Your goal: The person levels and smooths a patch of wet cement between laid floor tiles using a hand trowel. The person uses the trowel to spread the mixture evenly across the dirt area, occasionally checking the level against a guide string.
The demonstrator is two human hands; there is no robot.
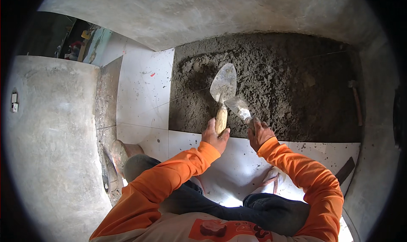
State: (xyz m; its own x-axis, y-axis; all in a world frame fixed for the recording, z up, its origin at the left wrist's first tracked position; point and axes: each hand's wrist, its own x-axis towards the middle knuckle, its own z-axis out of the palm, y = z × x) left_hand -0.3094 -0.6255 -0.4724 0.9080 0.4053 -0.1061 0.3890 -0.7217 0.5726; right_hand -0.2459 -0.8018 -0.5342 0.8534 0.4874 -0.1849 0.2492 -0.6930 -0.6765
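on the far left a small pale wall fitting (15, 102) sits on a grey plastered wall (55, 127), whose outer edge is lost in the black rim of the lens. above that wall, a shadowed recess (74, 43) holds a jumble too dark to sort out. next comes a rounded brownish container (121, 155), partly covered by the person's knee, so its contents cannot be made out. white tiles (142, 81) spattered with grey run beside and below a bed of rough wet mortar (271, 72), and a thin line crosses both, fading in places. the left hand (216, 136) has its fingers wrapped around the wooden handle of the large trowel (223, 82), hiding the handle's lower end; the smeared blade points away over the mortar, and whether it touches is unclear. just right of it, the small trowel (238, 107) angles up and left, its tip close to the larger blade, contact hard to judge. the right hand (260, 134) grips it, fingers curled over most of the handle. farther right lie a dark strip (345, 171) beside the orange sleeve and, at the mortar's edge, what looks like a hammer (357, 102), its head blurred.
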